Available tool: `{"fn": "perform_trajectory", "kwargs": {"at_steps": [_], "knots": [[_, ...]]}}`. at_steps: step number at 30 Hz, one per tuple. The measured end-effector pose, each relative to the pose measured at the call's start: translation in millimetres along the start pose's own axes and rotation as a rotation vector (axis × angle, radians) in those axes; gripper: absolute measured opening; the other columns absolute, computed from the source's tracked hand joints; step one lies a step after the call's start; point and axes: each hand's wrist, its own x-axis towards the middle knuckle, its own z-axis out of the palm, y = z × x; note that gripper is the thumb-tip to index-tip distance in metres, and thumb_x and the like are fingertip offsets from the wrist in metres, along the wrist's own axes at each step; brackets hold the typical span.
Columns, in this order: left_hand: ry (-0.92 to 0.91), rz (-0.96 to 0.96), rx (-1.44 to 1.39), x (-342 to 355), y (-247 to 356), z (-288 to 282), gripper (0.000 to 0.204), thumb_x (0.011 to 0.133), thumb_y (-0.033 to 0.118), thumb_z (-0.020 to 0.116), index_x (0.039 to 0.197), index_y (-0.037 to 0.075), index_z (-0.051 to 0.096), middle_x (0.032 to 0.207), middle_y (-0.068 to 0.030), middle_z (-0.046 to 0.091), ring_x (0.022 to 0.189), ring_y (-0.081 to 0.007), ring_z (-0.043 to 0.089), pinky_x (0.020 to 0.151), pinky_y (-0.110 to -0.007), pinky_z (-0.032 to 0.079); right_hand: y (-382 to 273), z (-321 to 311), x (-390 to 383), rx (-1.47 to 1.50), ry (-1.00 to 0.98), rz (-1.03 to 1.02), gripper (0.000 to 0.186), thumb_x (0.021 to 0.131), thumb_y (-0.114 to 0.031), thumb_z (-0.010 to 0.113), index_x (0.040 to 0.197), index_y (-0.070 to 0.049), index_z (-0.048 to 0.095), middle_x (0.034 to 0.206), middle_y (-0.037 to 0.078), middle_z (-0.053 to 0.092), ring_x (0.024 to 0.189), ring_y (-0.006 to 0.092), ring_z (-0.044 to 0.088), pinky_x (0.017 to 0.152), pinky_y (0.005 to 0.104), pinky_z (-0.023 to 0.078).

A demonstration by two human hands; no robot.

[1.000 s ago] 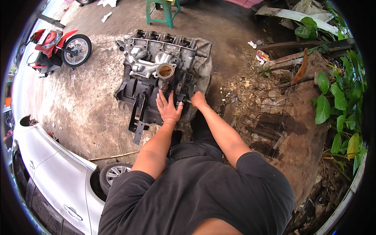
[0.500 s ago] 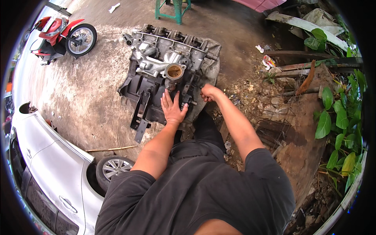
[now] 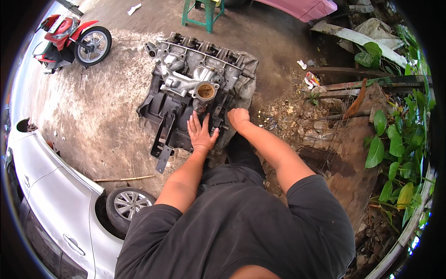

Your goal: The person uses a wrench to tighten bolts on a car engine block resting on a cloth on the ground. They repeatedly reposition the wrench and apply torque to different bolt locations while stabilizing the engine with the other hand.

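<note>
A dark engine block [image 3: 176, 122] with a silver intake manifold [image 3: 179, 80] on it sits on the ground in front of me. Fingers spread, my left hand [image 3: 201, 135] lies against the block's near side, just below the round brownish opening [image 3: 205, 91] of the manifold. My right hand [image 3: 238, 118] is closed in a fist at the block's right near corner; whatever it grips is hidden behind the fingers. A black metal bracket [image 3: 162, 142] sticks out toward me on the left. Grey sheeting [image 3: 248, 80] shows at the engine's right edge.
A silver car [image 3: 60, 204] stands at the lower left, a red motorcycle [image 3: 74, 42] at the upper left. A green stool [image 3: 203, 16] is beyond the engine. Rubble [image 3: 297, 109], planks and leafy plants [image 3: 388, 149] lie along the right. A thin stick [image 3: 123, 178] rests on the ground.
My right hand has moved left, closer to the engine's corner, and its fingers have turned out of sight. The left hand keeps its place on the block. The whole view has shifted slightly.
</note>
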Motion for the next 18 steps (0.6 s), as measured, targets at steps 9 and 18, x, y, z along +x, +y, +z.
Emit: {"fn": "perform_trajectory", "kwargs": {"at_steps": [9,18], "knots": [[0.009,0.003,0.025,0.9,0.5,0.0,0.070,0.077,0.051,0.059,0.138,0.020,0.045,0.153,-0.0221,0.013,0.139,-0.0393,0.016,0.114,-0.051,0.013,51.4,-13.3,30.3,0.060,-0.115,-0.292,0.020,0.075,-0.009,0.060,0.091,-0.004,0.073,0.094,0.015,0.070,0.092,0.0297,0.068,0.075,0.0375,0.055],[0.036,-0.011,0.041,-1.9,0.3,3.6,0.068,0.076,0.052,0.058,0.136,0.020,0.049,0.152,-0.0229,0.017,0.138,-0.0405,0.018,0.112,-0.052,0.018,88.3,-19.0,84.2,0.229,-0.367,-0.499,0.028,0.073,-0.017,0.068,0.093,0.003,0.069,0.099,0.020,0.068,0.097,0.0367,0.063,0.079,0.0431,0.051]]}}
